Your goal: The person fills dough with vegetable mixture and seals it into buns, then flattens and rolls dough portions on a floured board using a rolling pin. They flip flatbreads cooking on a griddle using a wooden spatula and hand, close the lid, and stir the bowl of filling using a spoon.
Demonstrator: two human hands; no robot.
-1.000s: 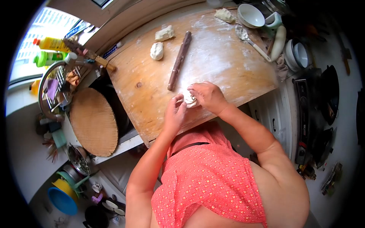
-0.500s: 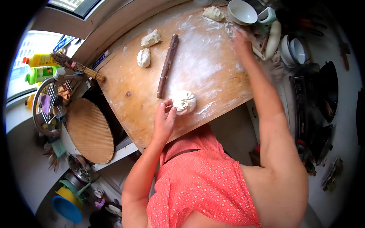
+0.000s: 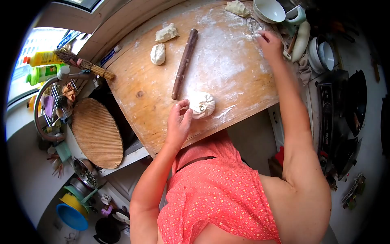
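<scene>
A round pleated stuffed bun of dough [image 3: 202, 105] sits near the front edge of the floured wooden board [image 3: 142, 118]. Beside it is my left hand [image 3: 179, 122], fingers slightly curled and apart, the tips at the bun's left side without gripping it. At the far right of the board my right hand [image 3: 271, 46] has its fingers pinched by a small heap of flour [image 3: 252, 31], with white flour at the fingertips. A dark wooden rolling pin [image 3: 185, 64] lies beyond the bun. Two dough pieces, one long [image 3: 167, 32] and one rounded [image 3: 158, 54], rest to its left.
Another dough lump [image 3: 236, 8] lies at the back beside a white bowl [image 3: 269, 10]. Right of the board are a pale long vegetable [image 3: 301, 40], stacked bowls [image 3: 325, 55] and a stove [image 3: 327, 118]. A straw brush [image 3: 87, 65] and round ridged lid [image 3: 97, 133] are left.
My right hand has drawn back slightly from the flour, its fingers now pinched together. My left hand stays beside the bun. The whole view has shifted a little.
</scene>
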